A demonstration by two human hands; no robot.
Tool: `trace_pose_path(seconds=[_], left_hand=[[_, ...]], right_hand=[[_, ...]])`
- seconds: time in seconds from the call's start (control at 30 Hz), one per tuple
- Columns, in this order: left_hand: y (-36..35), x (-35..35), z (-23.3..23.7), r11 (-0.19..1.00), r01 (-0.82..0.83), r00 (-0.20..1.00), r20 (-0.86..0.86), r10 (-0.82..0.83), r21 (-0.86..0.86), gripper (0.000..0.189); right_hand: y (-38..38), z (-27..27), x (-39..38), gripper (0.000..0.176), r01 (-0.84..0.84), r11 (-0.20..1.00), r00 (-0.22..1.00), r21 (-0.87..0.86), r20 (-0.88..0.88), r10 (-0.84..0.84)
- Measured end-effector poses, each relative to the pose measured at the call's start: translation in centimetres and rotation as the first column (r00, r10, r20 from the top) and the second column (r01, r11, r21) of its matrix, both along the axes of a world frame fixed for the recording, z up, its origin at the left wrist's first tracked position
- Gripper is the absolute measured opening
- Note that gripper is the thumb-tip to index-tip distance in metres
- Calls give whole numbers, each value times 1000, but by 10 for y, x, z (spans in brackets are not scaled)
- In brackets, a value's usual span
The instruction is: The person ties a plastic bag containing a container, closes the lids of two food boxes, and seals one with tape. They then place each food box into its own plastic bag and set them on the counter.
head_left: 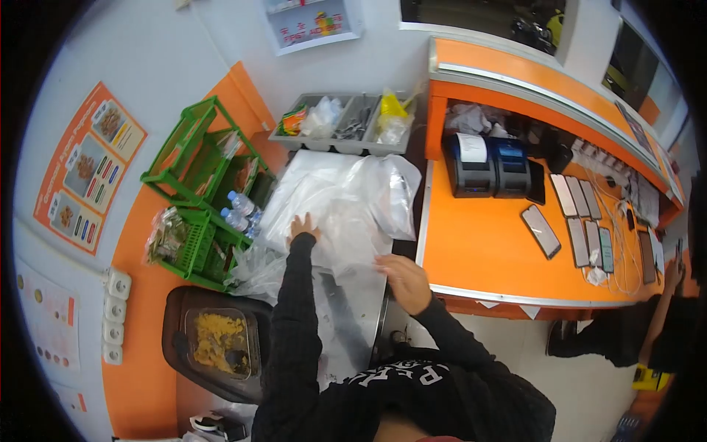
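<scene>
A thick stack of clear plastic bags lies on the metal table. My left hand rests on the stack with its fingers spread, pressing on the plastic. At the stack's near right corner, my right hand pinches the edge of a thin clear plastic bag between thumb and fingers. That bag lies loosely over the stack. Crumpled plastic sits left of my left forearm, and a folded plastic bundle bulges at the stack's right side.
Green racks, water bottles and a food container stand left. A grey divided tray sits behind. The orange counter holds receipt printers and several phones. Another person's hand is at far right.
</scene>
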State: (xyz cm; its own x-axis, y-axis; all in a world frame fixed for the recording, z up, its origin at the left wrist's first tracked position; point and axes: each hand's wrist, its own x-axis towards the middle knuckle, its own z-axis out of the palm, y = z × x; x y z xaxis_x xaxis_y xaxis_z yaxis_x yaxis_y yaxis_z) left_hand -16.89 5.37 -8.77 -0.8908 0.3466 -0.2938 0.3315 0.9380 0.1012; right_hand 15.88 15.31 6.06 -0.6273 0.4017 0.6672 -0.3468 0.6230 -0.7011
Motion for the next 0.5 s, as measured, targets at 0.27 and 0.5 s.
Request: trace_pose_path(seconds=[0.27, 0.5], left_hand=[[-39, -42, 17, 976, -173, 972, -184, 148, -128, 54], [82, 18, 122, 453, 657, 708, -699, -98, 602, 22]], right_hand=[[109, 22, 91, 19, 39, 680, 996, -733, -30, -89], [105, -107, -73, 60, 223, 933, 661, 283, 660, -358]])
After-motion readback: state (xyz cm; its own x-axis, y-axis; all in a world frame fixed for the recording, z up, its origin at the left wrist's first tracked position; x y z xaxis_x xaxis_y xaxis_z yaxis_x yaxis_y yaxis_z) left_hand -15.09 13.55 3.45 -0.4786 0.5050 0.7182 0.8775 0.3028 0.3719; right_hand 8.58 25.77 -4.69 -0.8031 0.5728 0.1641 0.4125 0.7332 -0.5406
